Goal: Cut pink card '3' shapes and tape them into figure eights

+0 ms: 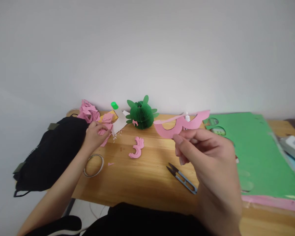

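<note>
My right hand (208, 154) is raised over the table and pinches a wavy pink paper strip (169, 133) between thumb and fingers. Toward the back left, my left hand (96, 134) has its thumb and fingertips closed together on a piece of pink paper (105, 139) among other pink pieces. A small stack of curved pink paper cutouts (137, 149) lies mid-table between my hands. Below the held strip rest thread snips (183, 179) with a blue-grey handle. Behind stands a green honeycomb paper ball (141, 116) with leaf shapes and a small pink bow.
A black bag (56, 152) lies at the left, beside a tape ring (93, 166). Crumpled pink paper (87, 111), white paper (119, 123) and a green cap (114, 105) are at the back. A green sheet with cut holes (263, 154) covers the right side; a white-tipped bottle (187, 116) stands behind the strip.
</note>
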`<state>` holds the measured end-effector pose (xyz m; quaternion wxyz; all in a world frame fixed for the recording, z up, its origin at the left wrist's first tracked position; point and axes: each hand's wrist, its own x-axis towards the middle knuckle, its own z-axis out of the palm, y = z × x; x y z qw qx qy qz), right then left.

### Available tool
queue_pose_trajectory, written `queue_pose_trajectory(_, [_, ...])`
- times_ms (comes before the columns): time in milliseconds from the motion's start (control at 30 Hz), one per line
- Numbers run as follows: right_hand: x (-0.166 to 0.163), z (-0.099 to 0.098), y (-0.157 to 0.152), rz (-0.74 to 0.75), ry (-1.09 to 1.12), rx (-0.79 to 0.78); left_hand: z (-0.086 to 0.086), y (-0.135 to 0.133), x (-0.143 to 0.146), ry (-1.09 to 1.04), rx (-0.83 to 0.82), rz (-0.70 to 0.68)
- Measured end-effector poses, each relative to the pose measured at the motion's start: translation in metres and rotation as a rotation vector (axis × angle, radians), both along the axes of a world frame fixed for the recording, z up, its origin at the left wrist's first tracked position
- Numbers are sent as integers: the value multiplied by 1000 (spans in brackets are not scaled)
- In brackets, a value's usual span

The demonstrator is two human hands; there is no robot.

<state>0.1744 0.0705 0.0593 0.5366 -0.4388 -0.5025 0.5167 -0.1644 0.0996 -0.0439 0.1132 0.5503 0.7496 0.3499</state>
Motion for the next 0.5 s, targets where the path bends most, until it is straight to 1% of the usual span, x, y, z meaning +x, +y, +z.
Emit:
queue_pose_trajectory(67, [-1,-2,3,24,4,-3,7,1,7,-87,14,-18])
queue_pose_trajectory(133, [-3,-4,6,76,16,-27,17,3,22,-208,15,-70])
queue_pose_trajectory(233, [-7,-6,11,175,58,-67,38,7,57,-436,-3,-209])
queue_pose_trajectory(300, [-8,-7,13,209,97,-78,55,8,86,-568,-18,-326])
queue_pose_trajectory(333, [-8,-7,13,213,114,-79,63,9,99,-643,-21,-404])
queue_pose_trajectory(400, [-8,-6,14,205,138,-67,79,9,123,-872,-68,-669])
queue_pose_trajectory(433, [-8,-6,14,196,145,-55,86,9,132,-915,-91,-778])
queue_pose_trajectory(467, [-8,-6,15,186,146,-42,91,8,139,-934,-115,-849])
queue_pose_trajectory(500, [-8,-7,15,182,142,-30,95,8,144,-938,-127,-887])
